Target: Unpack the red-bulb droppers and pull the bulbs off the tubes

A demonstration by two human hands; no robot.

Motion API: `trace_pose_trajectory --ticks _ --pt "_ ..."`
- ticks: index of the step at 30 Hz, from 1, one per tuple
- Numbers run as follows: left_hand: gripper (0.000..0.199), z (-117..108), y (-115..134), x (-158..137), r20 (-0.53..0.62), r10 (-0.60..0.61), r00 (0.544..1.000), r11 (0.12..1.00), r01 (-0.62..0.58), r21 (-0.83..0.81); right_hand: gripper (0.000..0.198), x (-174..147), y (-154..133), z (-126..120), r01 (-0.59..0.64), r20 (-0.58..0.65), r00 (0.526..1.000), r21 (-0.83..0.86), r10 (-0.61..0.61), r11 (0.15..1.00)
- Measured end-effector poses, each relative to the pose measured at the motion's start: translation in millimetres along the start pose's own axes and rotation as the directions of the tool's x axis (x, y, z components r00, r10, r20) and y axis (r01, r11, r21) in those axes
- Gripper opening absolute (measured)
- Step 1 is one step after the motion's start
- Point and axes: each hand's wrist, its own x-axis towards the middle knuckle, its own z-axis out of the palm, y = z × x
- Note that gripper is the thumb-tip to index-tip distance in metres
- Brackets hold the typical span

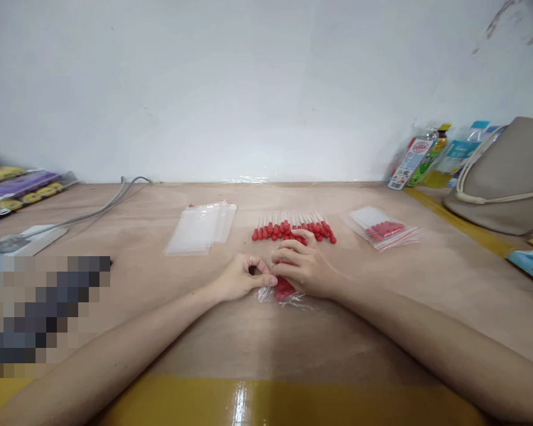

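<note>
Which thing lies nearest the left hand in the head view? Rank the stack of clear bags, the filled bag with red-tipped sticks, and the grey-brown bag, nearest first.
From the left hand:
1. Stack of clear bags: just beyond it, slightly left.
2. Filled bag: right, past the right hand.
3. Grey-brown bag: far right, by the wall.

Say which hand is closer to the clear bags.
Left. The left hand is right of the clear bags and nearer the camera, not touching them; the right hand is farther right.
</note>
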Motion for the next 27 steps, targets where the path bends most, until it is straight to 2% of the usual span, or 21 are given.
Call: trace_pose_trajectory --ticks 7,11,14,17,20,24,27 --pt "0.029 -3.5 9.7 0.7 0.024 0.087 0.996 0.996 -0.088 0.022 0.019 -3.5 2.1 2.9 -0.001 -0.004 1.000 -0.031 0.001 1.000" --pt "0.026 -2.0 5.6 1.7 -0.055 0.154 0.987 0.976 -0.143 0.165 0.020 -4.3 2.5 1.8 0.014 -0.019 1.000 -0.052 -0.015 0.999" --pt "0.023 -1.2 -1.9 1.5 -0.119 0.251 0.961 0.914 -0.195 0.357 0.022 -4.9 2.5 0.6 0.016 0.004 1.000 -0.070 -0.016 0.997" --pt "0.022 -1.6 -5.9 0.4 -0.073 0.318 0.945 0.830 -0.240 0.504 0.021 -5.7 2.4 -0.2 0.030 0.001 1.000 -0.101 -0.030 0.994" --pt "0.025 -1.7 -4.9 -0.8 -0.025 0.333 0.943 0.789 -0.264 0.555 0.022 -6.0 2.1 -0.5 0.050 0.005 0.999 -0.142 -0.050 0.989" --pt "0.025 0.8 -0.6 -1.5 -0.023 0.361 0.932 0.750 -0.276 0.600 0.026 -4.8 1.2 -1.0 0.054 0.038 0.998 -0.187 -0.048 0.981" --pt "0.021 4.4 1.8 -1.3 -0.020 0.340 0.940 0.735 -0.253 0.629 0.027 -3.1 -0.1 -1.4 0.087 0.061 0.995 -0.211 -0.076 0.974"
